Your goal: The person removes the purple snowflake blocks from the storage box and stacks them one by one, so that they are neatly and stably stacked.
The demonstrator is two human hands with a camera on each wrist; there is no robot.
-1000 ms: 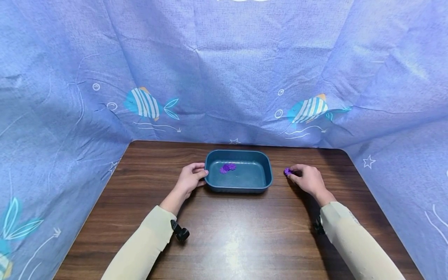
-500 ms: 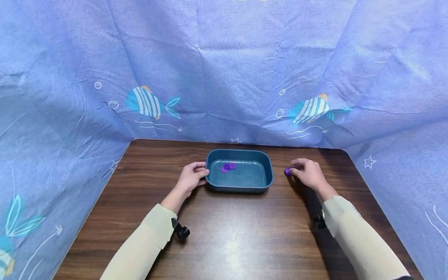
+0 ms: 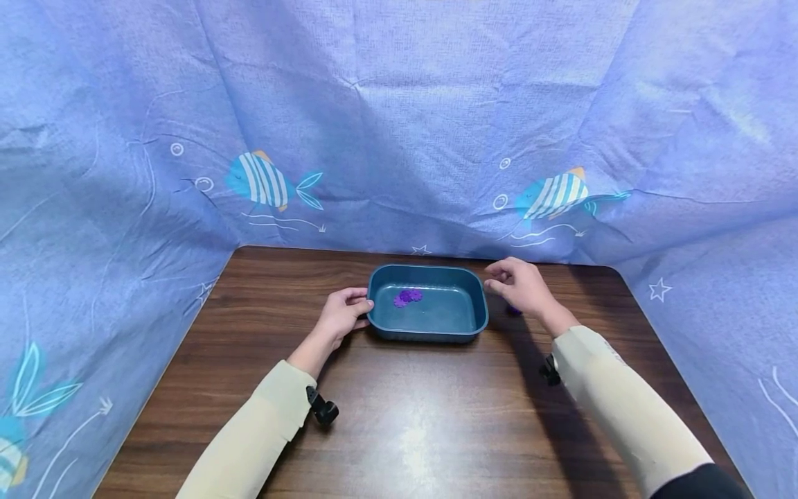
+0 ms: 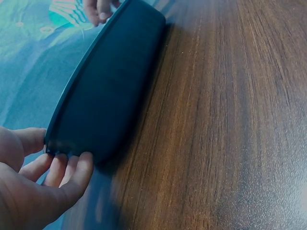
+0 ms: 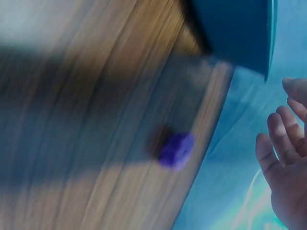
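My left hand (image 3: 339,319) grips the left end of a dark teal bin (image 3: 427,334), thumb on the rim and fingers against the outer wall, as the left wrist view shows too. Several small purple flower-shaped pieces (image 3: 406,297) lie inside, toward its left. Above the bin's right rim is my right hand (image 3: 522,285), thumb and fingers bent toward each other; whether anything is between their tips cannot be seen. Partly under that hand in the head view, a purple piece or stack (image 5: 176,151) rests on the table.
The brown wooden table (image 3: 424,402) carries the bin near its far edge. A blue cloth (image 3: 411,138) with fish pictures hangs behind and along both sides. A dark wrist camera (image 3: 325,412) sits at the left cuff.
My right hand has left the purple stack on the table and moved up and left, to the bin's right rim. My left hand keeps its hold on the bin.
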